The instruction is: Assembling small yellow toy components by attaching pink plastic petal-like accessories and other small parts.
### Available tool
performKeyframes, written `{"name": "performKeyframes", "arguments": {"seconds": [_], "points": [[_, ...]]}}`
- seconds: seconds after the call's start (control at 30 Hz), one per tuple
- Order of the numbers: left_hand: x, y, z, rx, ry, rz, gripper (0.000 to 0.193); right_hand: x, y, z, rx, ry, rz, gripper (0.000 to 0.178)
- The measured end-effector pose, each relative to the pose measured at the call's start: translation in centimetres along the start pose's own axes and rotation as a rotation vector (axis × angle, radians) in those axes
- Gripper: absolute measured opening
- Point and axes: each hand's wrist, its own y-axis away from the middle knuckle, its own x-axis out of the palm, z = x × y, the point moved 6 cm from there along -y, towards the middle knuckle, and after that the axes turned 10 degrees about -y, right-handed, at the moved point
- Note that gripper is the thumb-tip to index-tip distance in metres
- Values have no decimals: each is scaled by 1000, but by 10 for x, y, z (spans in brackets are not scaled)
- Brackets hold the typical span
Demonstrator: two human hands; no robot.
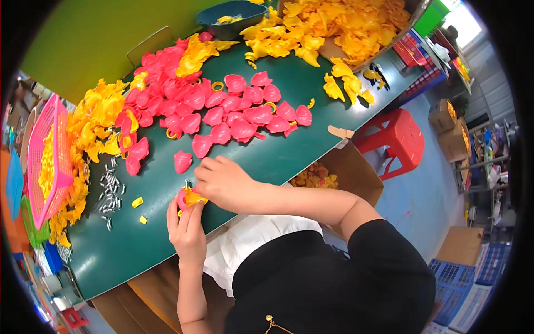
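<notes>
Near the front edge of the green table, my left hand [187, 234] is closed around a small pink and yellow plastic piece [192, 197]. My right hand [225, 182] comes over it from the right, its fingers curled against the same piece, with the fingertips partly hidden. A small metal pin [187, 182] shows at the top of the piece. One pink shell [183, 162] lies just beyond my hands, in front of a large spread of pink shells [243, 129]. Two little yellow bits [137, 202] are left of my left hand.
Metal pins [110, 192] lie loose at the left, beside yellow parts [97, 119] and a pink basket [50, 161]. A box of yellow parts [356, 25] and a dark teal bowl [232, 16] stand at the back. A red stool [397, 139] is right of the table [161, 222].
</notes>
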Motion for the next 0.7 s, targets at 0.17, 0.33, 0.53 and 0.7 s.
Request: {"name": "performKeyframes", "arguments": {"seconds": [0.17, 0.33, 0.53, 0.7], "points": [[3, 3, -1, -20, 7, -12, 25, -2, 18, 6, 0, -127, -175, 9], [-2, 16, 4, -47, -89, -14, 27, 1, 14, -4, 223, -294, -70, 27], [5, 6, 6, -30, -95, 11, 29, -59, 23, -14, 413, -491, -149, 19], [5, 12, 6, -39, -102, -53, 27, -19, 8, -3, 219, -451, -38, 17]]}}
